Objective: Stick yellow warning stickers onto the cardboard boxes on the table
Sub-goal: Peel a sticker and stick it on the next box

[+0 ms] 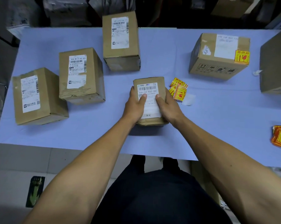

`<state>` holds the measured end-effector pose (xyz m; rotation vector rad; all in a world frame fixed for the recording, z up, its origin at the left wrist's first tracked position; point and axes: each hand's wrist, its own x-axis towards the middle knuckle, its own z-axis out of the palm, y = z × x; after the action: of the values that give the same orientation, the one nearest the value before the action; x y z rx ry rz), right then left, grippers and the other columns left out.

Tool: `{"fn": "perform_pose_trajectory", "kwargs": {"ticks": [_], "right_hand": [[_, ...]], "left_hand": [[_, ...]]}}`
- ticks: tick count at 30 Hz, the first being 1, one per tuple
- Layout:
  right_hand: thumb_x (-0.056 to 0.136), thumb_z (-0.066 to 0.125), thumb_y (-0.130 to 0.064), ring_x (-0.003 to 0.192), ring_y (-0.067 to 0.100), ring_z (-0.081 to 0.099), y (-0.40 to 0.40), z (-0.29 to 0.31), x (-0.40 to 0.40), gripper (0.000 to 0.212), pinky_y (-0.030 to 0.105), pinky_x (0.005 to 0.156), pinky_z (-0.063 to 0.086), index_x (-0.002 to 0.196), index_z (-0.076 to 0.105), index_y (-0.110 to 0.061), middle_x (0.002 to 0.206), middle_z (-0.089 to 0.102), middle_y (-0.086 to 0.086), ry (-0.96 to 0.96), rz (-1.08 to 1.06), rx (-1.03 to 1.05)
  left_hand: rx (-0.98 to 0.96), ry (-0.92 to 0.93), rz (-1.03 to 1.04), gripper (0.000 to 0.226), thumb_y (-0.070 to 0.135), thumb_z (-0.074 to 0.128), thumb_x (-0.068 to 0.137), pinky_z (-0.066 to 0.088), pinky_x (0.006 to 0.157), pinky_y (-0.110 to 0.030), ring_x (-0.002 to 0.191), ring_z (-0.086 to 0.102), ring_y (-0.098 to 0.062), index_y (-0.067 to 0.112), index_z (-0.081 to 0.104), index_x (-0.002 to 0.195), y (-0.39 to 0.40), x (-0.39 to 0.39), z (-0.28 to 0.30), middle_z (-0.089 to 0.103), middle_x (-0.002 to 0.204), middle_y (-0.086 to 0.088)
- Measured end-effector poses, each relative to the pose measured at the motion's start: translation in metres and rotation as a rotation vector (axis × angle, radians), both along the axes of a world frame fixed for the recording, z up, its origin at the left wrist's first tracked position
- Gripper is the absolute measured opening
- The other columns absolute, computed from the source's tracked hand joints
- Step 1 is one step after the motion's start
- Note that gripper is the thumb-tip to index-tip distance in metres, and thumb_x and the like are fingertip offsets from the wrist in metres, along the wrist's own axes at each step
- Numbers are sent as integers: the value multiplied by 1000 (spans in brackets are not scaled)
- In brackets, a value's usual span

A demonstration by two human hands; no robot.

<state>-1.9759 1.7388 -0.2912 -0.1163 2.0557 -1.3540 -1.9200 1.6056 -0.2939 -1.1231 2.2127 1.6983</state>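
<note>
I have both hands, left hand (135, 105) and right hand (166, 105), fingers clamped on the small box (150, 84) at the table (94, 138) centre. Loose stickers (178, 91) lie just beside it; sliding the box could scatter them. Three boxes beyond look unstickered.

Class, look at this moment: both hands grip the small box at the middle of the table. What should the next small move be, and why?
Probably the right hand should let go and reach for the loose yellow stickers just beside it. The small box held by both hands shows only a white shipping label, no yellow sticker, while the left hand can steady it. The box at the far right already carries one.
</note>
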Motion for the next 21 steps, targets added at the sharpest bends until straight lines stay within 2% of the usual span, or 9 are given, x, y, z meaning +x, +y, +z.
{"fn": "perform_pose_trajectory", "kwargs": {"ticks": [2, 4, 6, 9, 13, 17, 21], "right_hand": [[103, 46, -39, 121, 11, 57, 10, 0, -4, 43, 32, 104, 47, 144, 44, -29, 140, 57, -7, -30, -4, 14], [102, 49, -42, 128, 15, 53, 24, 2, -8, 49, 32, 106, 43, 147, 45, -23, 145, 53, -3, 39, -20, 119], [101, 51, -39, 126, 20, 55, 41, 2, -14, 46, 32, 101, 42, 142, 51, -18, 140, 58, 3, 186, -1, 251], [99, 54, -30, 122, 28, 57, 62, -7, -21, 43, 35, 97, 43, 139, 54, -13, 136, 59, 12, 305, 66, 422], [96, 56, -22, 119, 32, 57, 82, -20, -25, 44, 35, 96, 43, 139, 53, -11, 136, 54, 17, 287, 38, 494], [93, 57, -18, 115, 33, 57, 92, -32, -30, 45, 33, 92, 43, 138, 52, -10, 132, 53, 19, 264, -28, 510], [93, 58, -21, 111, 33, 56, 87, -37, -38, 41, 34, 81, 43, 133, 54, -13, 129, 51, 16, 303, -68, 546]], "left_hand": [[-25, -6, 20, 56, 36, 54, 95, 47, 104, -43, 121, 59, -21, 27, 36, 148, -1, 3, 3, 60, 136, 3], [-134, -27, -8, 68, 36, 55, 97, 35, 116, -42, 141, 40, -20, 25, 23, 156, 0, 8, 6, 40, 156, 0], [-362, -5, -155, 72, 35, 53, 99, 17, 123, -41, 153, 12, -22, 21, 13, 158, 5, 14, 10, 14, 166, -4], [-635, 39, -432, 71, 44, 49, 99, 1, 122, -45, 154, -7, -24, 20, 16, 158, 12, 14, 6, -3, 167, -6], [-736, -19, -549, 69, 53, 41, 100, 1, 121, -52, 152, -17, -27, 25, 17, 158, 18, 12, -5, -11, 166, -7], [-827, -33, -566, 68, 56, 33, 99, 8, 120, -55, 153, -12, -31, 25, 18, 158, 18, 13, -13, -6, 167, -10], [-872, -44, -570, 71, 59, 24, 95, 16, 118, -57, 153, -7, -34, 24, 21, 157, 20, 13, -17, 0, 167, -13]]}}
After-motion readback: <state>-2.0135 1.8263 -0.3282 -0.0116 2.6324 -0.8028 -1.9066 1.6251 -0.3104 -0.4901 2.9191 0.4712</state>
